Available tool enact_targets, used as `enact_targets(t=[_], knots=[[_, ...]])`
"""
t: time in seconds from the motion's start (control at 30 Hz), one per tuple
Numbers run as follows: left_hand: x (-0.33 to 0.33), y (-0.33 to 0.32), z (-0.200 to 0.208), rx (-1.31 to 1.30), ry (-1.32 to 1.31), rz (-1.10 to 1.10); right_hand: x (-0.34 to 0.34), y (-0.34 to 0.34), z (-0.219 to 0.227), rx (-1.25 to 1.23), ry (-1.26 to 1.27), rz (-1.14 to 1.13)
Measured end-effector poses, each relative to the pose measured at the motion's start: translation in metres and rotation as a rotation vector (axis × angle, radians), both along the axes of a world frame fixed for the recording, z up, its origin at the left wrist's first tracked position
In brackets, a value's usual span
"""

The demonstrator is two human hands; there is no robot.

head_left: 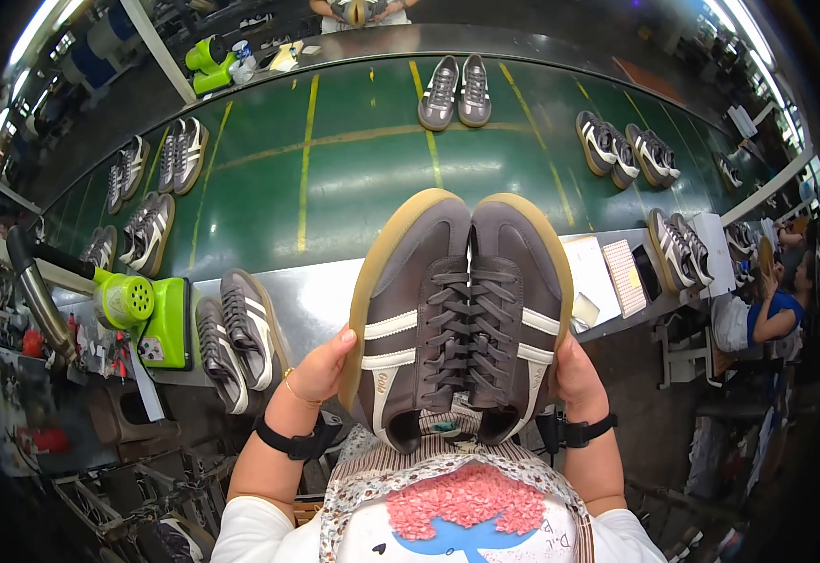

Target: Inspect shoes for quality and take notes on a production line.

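I hold the pair of shoes (461, 314) side by side, left hand (321, 371) and right hand (574, 375) pressing in from each flank, so toes align; the belt (335, 178) lies beyond.

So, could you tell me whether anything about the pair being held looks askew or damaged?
Nothing stands out: the left hand and right hand hold the grey sneakers side by side, toes level, laces tied, stripes matching.
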State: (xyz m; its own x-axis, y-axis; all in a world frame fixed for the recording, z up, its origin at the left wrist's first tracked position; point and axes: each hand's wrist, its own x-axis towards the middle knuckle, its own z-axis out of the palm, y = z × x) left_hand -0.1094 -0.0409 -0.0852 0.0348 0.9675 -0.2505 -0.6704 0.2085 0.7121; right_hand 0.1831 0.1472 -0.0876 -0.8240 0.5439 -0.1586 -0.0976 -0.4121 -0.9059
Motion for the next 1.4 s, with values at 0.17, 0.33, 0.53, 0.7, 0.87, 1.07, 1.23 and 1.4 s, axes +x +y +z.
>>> enact_targets(t=[0.17,0.33,0.53,0.7,0.87,1.07,1.23,1.4], knots=[[-0.001,0.004,0.008,-0.025,0.097,0.019,-0.006,-0.005,0.026,0.139,-0.079,-0.035],[0.002,0.015,0.023,-0.067,0.209,0.055,-0.014,-0.004,0.038,0.304,-0.248,-0.068],[0.001,0.020,0.030,-0.211,0.353,0.167,-0.027,-0.003,0.038,0.264,-0.330,-0.082],[0.005,0.032,0.047,-0.216,0.363,0.131,-0.029,0.001,0.040,0.274,-0.354,-0.050],[0.004,0.035,0.054,-0.168,0.339,0.046,-0.033,0.000,0.051,0.284,-0.348,-0.007],[0.006,0.037,0.054,-0.141,0.325,0.046,-0.029,0.004,0.056,0.161,-0.307,0.011],[0.003,0.040,0.045,-0.127,0.369,0.036,-0.031,0.003,0.055,0.155,-0.358,0.006],[-0.003,0.036,0.020,-0.126,0.344,0.141,-0.036,0.009,0.044,0.046,-0.330,-0.030]])
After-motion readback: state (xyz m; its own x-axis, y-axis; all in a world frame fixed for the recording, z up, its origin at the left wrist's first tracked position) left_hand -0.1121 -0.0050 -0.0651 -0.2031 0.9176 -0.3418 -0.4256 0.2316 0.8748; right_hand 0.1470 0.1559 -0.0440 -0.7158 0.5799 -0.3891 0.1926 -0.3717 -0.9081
